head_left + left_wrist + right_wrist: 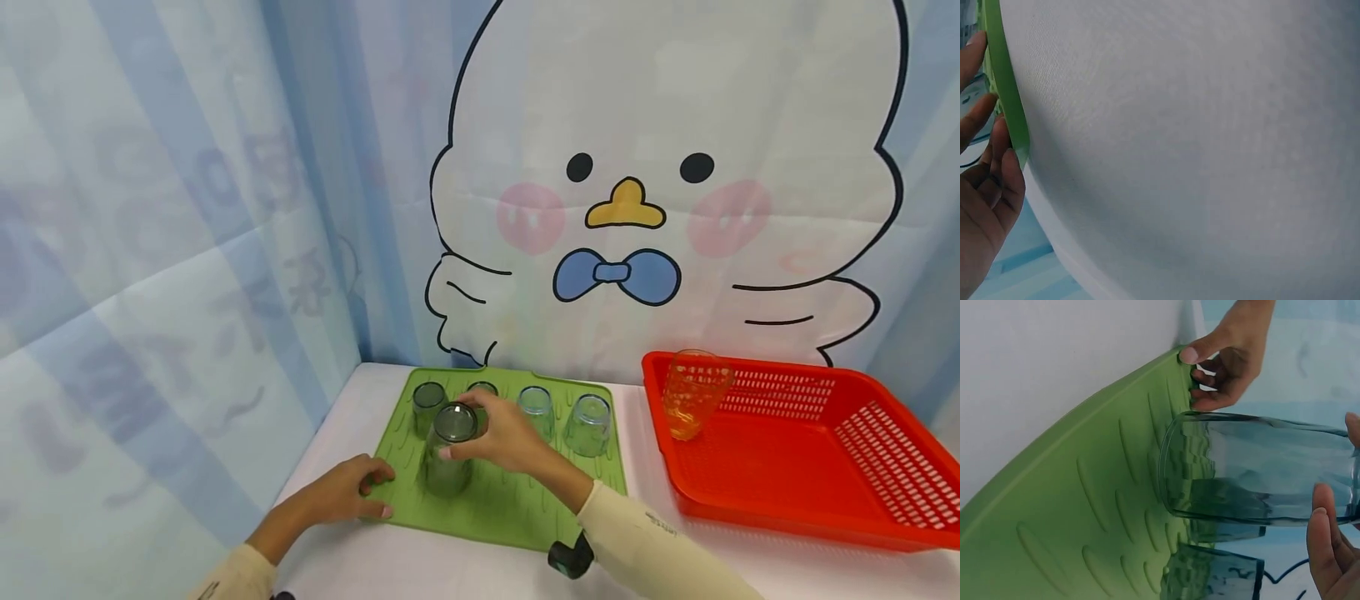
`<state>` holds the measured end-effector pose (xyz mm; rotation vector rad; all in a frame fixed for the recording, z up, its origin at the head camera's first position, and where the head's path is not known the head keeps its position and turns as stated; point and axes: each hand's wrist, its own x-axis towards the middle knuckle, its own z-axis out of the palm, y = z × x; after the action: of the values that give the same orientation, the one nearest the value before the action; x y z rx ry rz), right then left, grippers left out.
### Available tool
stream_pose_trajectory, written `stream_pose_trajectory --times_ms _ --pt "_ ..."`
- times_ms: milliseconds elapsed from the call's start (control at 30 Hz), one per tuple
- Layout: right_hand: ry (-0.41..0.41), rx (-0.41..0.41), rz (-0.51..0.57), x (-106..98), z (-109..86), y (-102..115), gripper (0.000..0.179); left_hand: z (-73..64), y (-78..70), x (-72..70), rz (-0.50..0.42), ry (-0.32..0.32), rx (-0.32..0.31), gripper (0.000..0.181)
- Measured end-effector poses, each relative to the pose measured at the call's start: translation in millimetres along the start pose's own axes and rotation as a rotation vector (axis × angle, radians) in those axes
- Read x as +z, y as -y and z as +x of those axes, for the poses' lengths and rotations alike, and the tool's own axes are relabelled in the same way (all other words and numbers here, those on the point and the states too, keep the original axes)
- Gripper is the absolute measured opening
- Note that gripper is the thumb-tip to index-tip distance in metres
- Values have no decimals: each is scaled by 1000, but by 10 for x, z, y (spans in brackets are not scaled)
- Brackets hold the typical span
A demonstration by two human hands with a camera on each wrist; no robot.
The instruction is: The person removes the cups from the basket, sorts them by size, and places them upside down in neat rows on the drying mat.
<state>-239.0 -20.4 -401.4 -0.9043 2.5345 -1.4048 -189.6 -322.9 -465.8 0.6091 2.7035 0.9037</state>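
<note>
My right hand (506,433) grips a tall clear glass (448,467) near its upper end, fingers and thumb on opposite sides. In the right wrist view the glass (1254,469) has its lower end right at the ribbed green drying mat (1104,487). At the mat's front left corner, my left hand (341,492) holds the edge between thumb and curled fingers. The left wrist view catches those fingers (1013,175) against the mat's green side (1010,94). Behind the held glass stand smaller glasses, one at the left (429,408) and another partly hidden by my right hand.
Two bluish glasses, one (536,412) beside the other (588,427), stand upside down on the mat's right side. A red plastic basket (757,500) sits to the right, with an orange-tinted glass (693,396) leaning in its back left corner. A printed curtain (405,208) hangs behind the white table.
</note>
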Motion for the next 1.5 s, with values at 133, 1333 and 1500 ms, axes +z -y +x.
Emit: stream_pose_trajectory --times_ms 133,1333,1500 --pt "19 19 -1 71 39 0 73 1 -8 -3 -6 -2 1 51" --pt "14 105 -25 -83 -32 64 76 -7 -91 22 -32 -24 -40 48" --pt "22 66 59 -452 -188 49 69 -9 -95 15 -42 -21 -25 48"
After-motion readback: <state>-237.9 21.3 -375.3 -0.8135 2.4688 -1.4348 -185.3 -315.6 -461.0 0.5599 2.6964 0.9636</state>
